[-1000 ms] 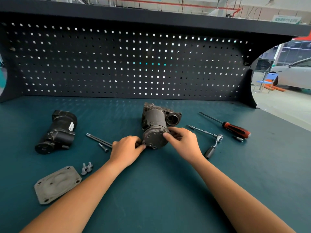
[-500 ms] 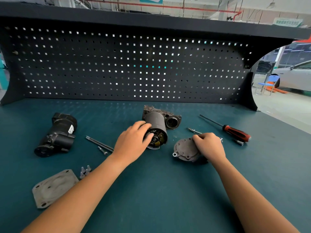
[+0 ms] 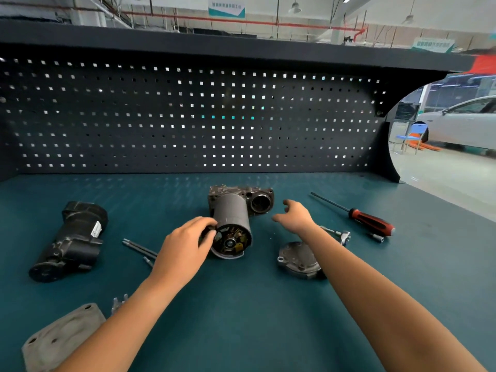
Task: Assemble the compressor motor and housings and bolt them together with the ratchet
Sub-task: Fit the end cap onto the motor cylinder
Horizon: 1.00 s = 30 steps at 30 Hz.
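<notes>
the motor point(image 3: 233, 218) lies on its side in the middle of the frame. it is a grey round can. its long way runs from the person up the frame, and its far end meets the grey housing point(image 3: 259, 200) behind it. its near end is open and looks back at the person, so you can see the brown bits inside.

the left hand point(image 3: 185, 248) is at the left of that open end. its fingers point(image 3: 206, 228) curl round the rim and hold the motor. the right hand point(image 3: 295, 214) is in the air just right of the motor, near the round hole in the housing. its fingers are loose and spread, and it holds nothing.

the end cap point(image 3: 298, 260) lies on the bench point(image 3: 241, 331), lower right of the motor and partly under the right arm. the right hand is the nearer one to it. i think the cap goes on the open end, so it would have to come left and turn to face along the motor's long way.

the ratchet point(image 3: 339, 233) lies just right of the right arm. the long bolts point(image 3: 139, 248) lie left of the left hand. the black housing point(image 3: 72, 242) is well apart at the left, and a screwdriver point(image 3: 371, 224) is at the right.
</notes>
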Available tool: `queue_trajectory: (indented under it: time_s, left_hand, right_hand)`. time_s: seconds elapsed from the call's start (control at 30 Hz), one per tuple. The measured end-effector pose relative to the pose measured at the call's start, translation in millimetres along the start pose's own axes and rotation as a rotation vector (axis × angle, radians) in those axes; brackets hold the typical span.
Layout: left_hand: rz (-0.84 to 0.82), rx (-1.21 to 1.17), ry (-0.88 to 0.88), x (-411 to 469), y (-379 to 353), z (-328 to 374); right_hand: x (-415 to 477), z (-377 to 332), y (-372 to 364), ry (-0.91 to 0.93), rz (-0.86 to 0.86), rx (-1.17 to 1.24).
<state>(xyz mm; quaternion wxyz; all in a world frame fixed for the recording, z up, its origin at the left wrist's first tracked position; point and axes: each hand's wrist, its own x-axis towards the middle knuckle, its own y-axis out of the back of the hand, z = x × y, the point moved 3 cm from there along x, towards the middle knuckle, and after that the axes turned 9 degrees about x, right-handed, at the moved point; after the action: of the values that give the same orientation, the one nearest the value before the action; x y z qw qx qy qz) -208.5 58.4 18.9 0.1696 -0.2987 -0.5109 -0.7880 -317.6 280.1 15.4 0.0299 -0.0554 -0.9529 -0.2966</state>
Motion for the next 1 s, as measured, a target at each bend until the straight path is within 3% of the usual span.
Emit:
queue_trajectory:
  time_s: [0.17,0.37,0.63,0.8,0.9,1.0]
  left_hand:
    - [0.002,-0.062,-0.018,1,0,-3]
    - [0.036,-0.192,-0.013,0,-1,-5]
    - [0.095,-0.297,0.012,-14,-3,-6]
    - [-0.04,-0.191,-0.124,-27,-7,7]
    - [-0.12,-0.006,-0.135,-24,-4,10]
    - [0.059,-0.067,-0.018,-16,14,-4]
  right_hand:
    - [30,-3,-13,0.05,-0.072,-0.044]
    - [43,-4,-19,0.119,0.071,-0.084]
    - [34,-17,-1,0.194,0.085,-0.28]
    - [27,-67,19,0.385,0.112,-0.558]
    - [19,-94,21,0.521,0.111,-0.808]
    - [12,-119,6,0.642,0.103,-1.028]
